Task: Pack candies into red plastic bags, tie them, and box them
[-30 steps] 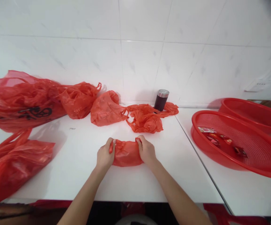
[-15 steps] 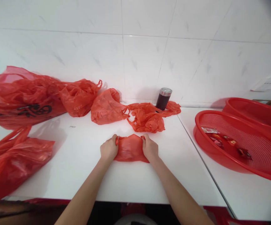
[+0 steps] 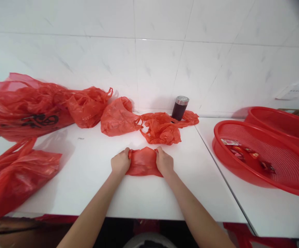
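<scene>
A small red plastic bag (image 3: 143, 162) lies on the white table (image 3: 92, 179) in front of me. My left hand (image 3: 120, 162) grips its left edge and my right hand (image 3: 164, 162) grips its right edge, both fists closed on the plastic. The bag is bunched between the two hands and rests on the table surface. Just beyond it lies a crumpled red bag (image 3: 161, 130).
More red bags lie along the wall at left (image 3: 27, 106), (image 3: 118, 117) and at the table's left edge (image 3: 15, 175). A dark steel-lidded cup (image 3: 179, 107) stands by the wall. A red mesh basket (image 3: 265, 156) with small packets and a second basket (image 3: 281, 124) sit at right.
The bag has been pulled flatter and shifted slightly away from me, with both hands still gripping its sides. Everything else stays put.
</scene>
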A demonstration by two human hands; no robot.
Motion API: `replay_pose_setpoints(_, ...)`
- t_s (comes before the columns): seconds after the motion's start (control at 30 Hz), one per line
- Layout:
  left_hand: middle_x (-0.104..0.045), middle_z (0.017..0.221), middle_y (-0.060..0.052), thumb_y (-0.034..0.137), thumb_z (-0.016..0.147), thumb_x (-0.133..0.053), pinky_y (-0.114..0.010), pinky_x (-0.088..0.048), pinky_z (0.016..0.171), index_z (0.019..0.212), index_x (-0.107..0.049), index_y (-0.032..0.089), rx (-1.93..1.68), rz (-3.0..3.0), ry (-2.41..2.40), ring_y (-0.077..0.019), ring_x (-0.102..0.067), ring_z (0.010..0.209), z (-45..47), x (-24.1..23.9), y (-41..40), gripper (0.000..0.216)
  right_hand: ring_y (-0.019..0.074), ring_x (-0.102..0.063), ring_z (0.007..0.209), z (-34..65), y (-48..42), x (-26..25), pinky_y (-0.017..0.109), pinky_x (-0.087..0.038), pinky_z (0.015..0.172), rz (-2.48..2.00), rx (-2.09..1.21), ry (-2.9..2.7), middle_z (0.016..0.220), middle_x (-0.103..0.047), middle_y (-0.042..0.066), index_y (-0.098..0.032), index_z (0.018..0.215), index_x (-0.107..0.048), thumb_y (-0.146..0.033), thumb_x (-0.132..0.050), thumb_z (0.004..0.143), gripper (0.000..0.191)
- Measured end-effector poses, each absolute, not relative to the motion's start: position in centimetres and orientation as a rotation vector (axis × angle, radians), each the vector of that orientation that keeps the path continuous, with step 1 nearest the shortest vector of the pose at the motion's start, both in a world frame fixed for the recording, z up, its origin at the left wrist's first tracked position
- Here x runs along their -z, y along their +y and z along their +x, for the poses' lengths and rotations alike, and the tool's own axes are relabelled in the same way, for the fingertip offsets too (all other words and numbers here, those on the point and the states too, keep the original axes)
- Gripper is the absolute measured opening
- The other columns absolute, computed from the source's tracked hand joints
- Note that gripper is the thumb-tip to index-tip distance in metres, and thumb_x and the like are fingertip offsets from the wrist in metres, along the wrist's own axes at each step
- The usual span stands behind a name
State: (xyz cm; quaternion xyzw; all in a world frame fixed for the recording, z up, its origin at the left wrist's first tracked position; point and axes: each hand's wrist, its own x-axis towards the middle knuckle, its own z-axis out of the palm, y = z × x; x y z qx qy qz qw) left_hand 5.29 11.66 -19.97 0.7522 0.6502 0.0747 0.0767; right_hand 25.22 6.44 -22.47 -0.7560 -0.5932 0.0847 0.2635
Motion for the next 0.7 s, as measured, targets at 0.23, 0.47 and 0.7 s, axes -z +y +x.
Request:
replay_pose_setpoints(0.23,-0.071,0.1,-0.008,0.046,0.095,-0.032,-0.032,-0.039,0.065,0.096,-0.063,0.025,-0.357,2.186,1.889,-0.0258,-0.065,0.082,3.6,20.3,10.6,0.038,0.0173,-0.051,0.06,25.6,6.2,22.6,0.028,-0.028,0.059,-1.881,-0.318,-1.363,0.072,-0.062,0.001,-0.023,0.097,-0.056,-0.033,-0.034,0.096,0.024)
replay_pose_setpoints(0.47,-0.06,0.063,-0.001,0.055,0.093,-0.029,-0.027,-0.043,0.061,0.07,-0.055,0.021,-0.632,1.882,1.744,-0.0175,-0.058,0.062,-0.9,18.9,7.7,0.049,0.0131,-0.047,0.049,28.1,6.5,22.4,0.025,-0.037,0.049,-1.6,-0.568,-0.954,0.063,-0.052,-0.004,-0.024,0.088,-0.049,-0.037,-0.038,0.089,0.017)
replay_pose_setpoints(0.7,-0.068,0.1,-0.009,0.052,0.086,-0.048,-0.035,-0.051,0.074,0.098,-0.062,0.018,-0.91,1.793,1.675,-0.0231,-0.064,0.085,-1.7,16.7,8.7,0.038,0.0094,-0.039,0.041,28.2,6.1,21.9,0.022,-0.035,0.043,-1.313,-0.819,-0.804,0.047,-0.036,-0.009,-0.022,0.075,-0.05,-0.053,-0.051,0.086,0.033)
